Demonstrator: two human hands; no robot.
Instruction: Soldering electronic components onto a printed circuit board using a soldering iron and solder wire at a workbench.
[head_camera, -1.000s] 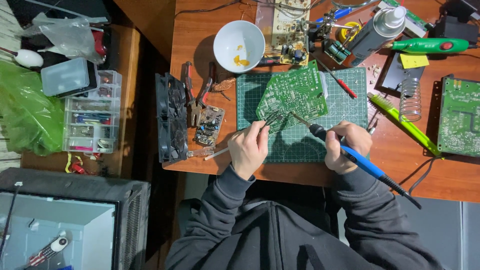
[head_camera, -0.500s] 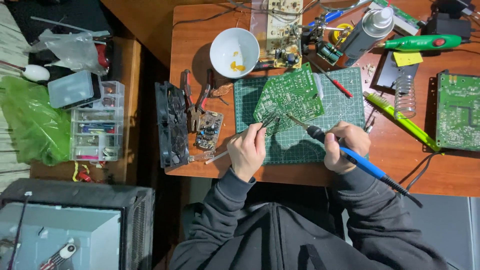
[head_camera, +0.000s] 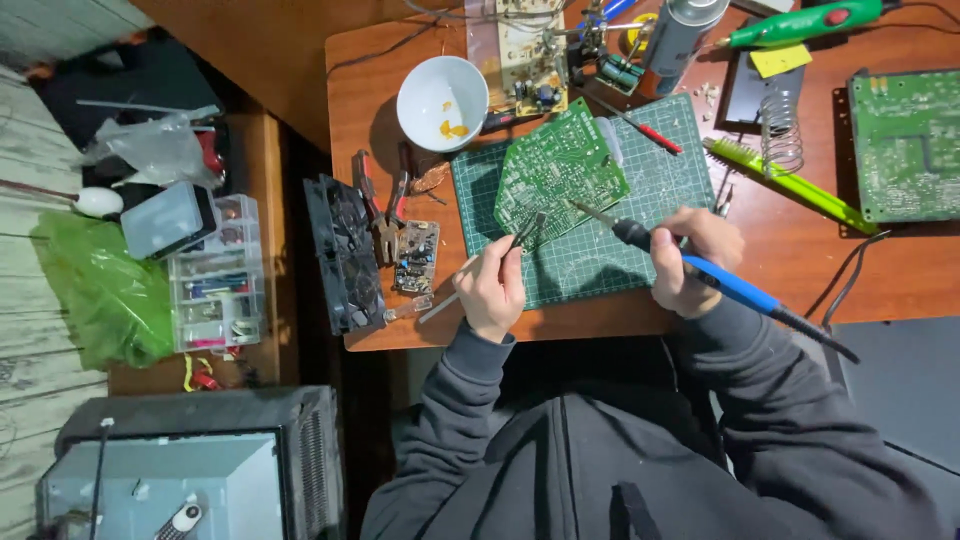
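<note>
A green circuit board (head_camera: 560, 170) lies tilted on the green cutting mat (head_camera: 650, 240) on the wooden table. My left hand (head_camera: 492, 290) grips dark tweezers (head_camera: 527, 232) whose tips touch the board's lower left edge. My right hand (head_camera: 692, 262) holds a blue-handled soldering iron (head_camera: 690, 265); its metal tip points up-left at the board's lower edge. The iron's black cord runs off to the right. Dark sleeves cover both of my arms.
A white bowl (head_camera: 442, 102) stands behind the mat. A small circuit board (head_camera: 414, 258), pliers (head_camera: 380, 200) and a black fan (head_camera: 342, 255) sit at the table's left end. A coil iron stand (head_camera: 782, 125), a green tool (head_camera: 790, 185) and another green board (head_camera: 908, 145) are on the right. A clear parts box (head_camera: 215, 275) stands further left.
The head view has shifted slightly; both hands stay at the board's lower edge with tweezers and iron in much the same pose.
</note>
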